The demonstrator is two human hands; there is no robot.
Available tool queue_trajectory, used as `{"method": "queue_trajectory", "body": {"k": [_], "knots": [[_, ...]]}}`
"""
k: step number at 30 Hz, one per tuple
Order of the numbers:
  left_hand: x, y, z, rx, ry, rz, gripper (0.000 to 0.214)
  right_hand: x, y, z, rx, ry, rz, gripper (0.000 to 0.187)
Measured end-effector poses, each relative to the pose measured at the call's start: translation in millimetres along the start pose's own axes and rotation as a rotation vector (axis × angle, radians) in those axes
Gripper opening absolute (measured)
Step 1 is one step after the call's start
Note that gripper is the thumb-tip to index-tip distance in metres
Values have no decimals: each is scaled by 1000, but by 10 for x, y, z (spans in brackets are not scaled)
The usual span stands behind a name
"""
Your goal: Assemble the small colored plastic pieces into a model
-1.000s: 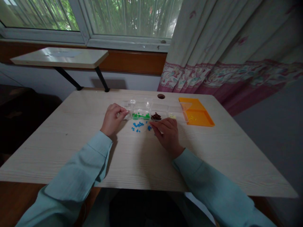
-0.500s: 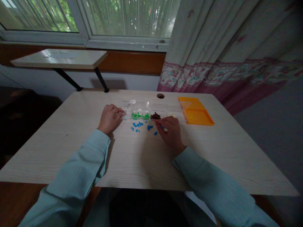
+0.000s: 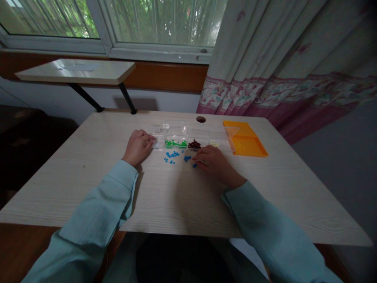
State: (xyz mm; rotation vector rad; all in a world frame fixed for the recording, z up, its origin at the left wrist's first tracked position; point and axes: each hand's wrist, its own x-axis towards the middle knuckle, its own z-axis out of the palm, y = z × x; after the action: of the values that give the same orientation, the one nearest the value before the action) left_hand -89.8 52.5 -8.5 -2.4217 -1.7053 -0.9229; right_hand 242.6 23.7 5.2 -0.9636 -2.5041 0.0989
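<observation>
Beyond the grips, green beads (image 3: 175, 144) and brown beads (image 3: 194, 145) sit sorted in the compartment box (image 3: 176, 131); blue beads (image 3: 173, 155) lie loose between the grips. The left hand (image 3: 138, 146) pinches the box's end; whether the right hand (image 3: 216, 163) holds a bead cannot be told.

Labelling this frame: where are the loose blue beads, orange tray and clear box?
blue beads (image 3: 172, 155), head view, middle of cluster.
orange tray (image 3: 253, 147), head view, bare floor.
clear box (image 3: 178, 129), head view, far wall.
</observation>
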Motion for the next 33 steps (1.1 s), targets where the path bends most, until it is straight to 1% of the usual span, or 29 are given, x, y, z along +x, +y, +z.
{"method": "queue_trajectory", "body": {"k": [5, 12, 17, 24, 28, 33], "knots": [[-3, 1, 17, 18, -9, 18, 27, -48, 56, -95, 3, -57, 1, 18], [-6, 26, -1, 22, -19, 35, 32, -53, 70, -63, -40, -107, -2, 15], [2, 53, -24, 5, -4, 34, 31, -36, 44, -37, -59, -56, 6, 5], [6, 149, -69, -20, 27, 44, 31, -17, 39, 30, -23, -34, 11, 4], [-1, 245, -85, -52, 41, 65, 31, -5, 44, 30, -35, 9, 28, 4], [-31, 436, -52, -124, 30, 135, 31, 24, 4, -36, -41, 125, 30, 4]]}}
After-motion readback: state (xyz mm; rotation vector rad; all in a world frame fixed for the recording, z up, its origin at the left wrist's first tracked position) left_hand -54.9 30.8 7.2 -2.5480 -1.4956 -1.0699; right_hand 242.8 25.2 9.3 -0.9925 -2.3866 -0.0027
